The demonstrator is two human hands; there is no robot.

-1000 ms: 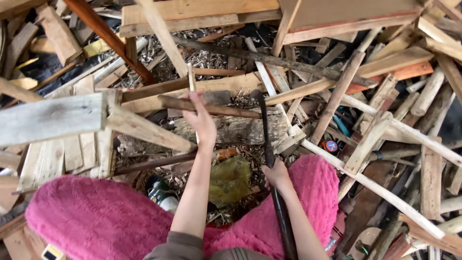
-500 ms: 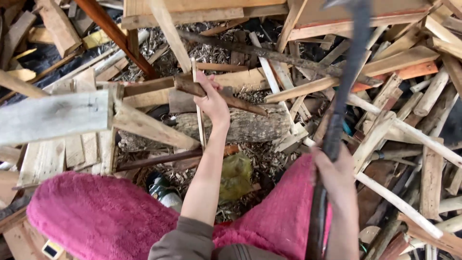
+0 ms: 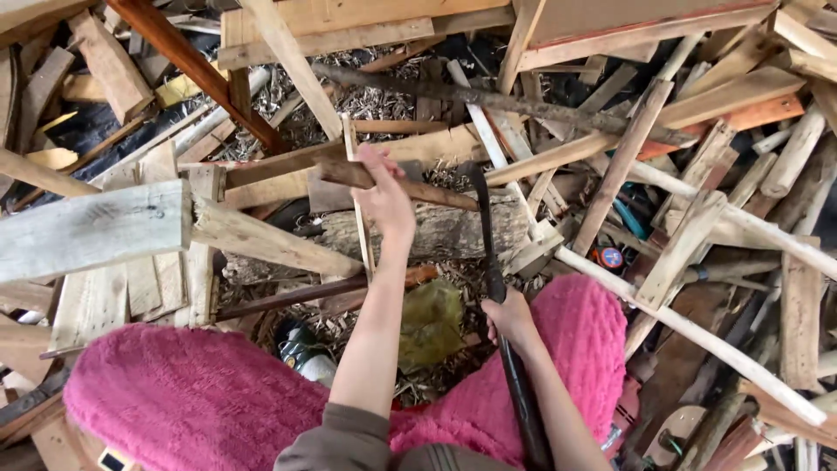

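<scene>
My left hand (image 3: 384, 196) grips a thin brown wooden stick (image 3: 397, 181) and holds it across a thick log (image 3: 445, 231) lying on the ground. My right hand (image 3: 507, 318) is closed around the dark handle of a long machete-like blade (image 3: 486, 235). The blade's tip rests down on the log, just right of the stick. Both my knees are covered in fuzzy pink trousers (image 3: 200, 392) at the bottom of the view. A narrow pale slat (image 3: 357, 201) stands upright beside my left hand.
Piles of scrap wood surround me: a broad grey plank (image 3: 91, 228) at left, long pale poles (image 3: 689, 331) at right, red-brown beams (image 3: 196, 65) at top left. A dark bottle (image 3: 301, 349) and a yellowish bag (image 3: 432, 323) lie between my knees among wood chips.
The blade was raised high half a second ago and has come down onto the log beside the stick. My left hand stayed on the stick.
</scene>
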